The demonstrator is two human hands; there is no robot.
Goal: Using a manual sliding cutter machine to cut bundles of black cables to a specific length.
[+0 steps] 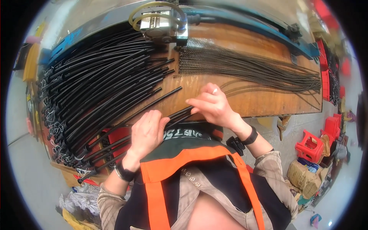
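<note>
A few thin black tubes (pixel 179 116) slant across my lap at the table's front edge. Wrapped around their middle is my left hand (pixel 148 130), closed. At their upper right ends, my right hand (pixel 214 105) has its fingers curled in, with thumb and fingertips closed on the tube ends. Whether something small is also between these fingers cannot be seen. Just beyond my hands one loose black tube (pixel 163 96) rests on the table. A large pile of similar black tubes (pixel 103 82) lies to the left, with white strings at the far left ends.
Long thin coil springs (pixel 249 69) lie spread on the wooden table (pixel 264 42) at the right. A metal fixture with hoses (pixel 161 25) stands at the back middle, before a blue rail (pixel 253 23). Red stools (pixel 309 145) and a cardboard box (pixel 303 176) are on the floor at right.
</note>
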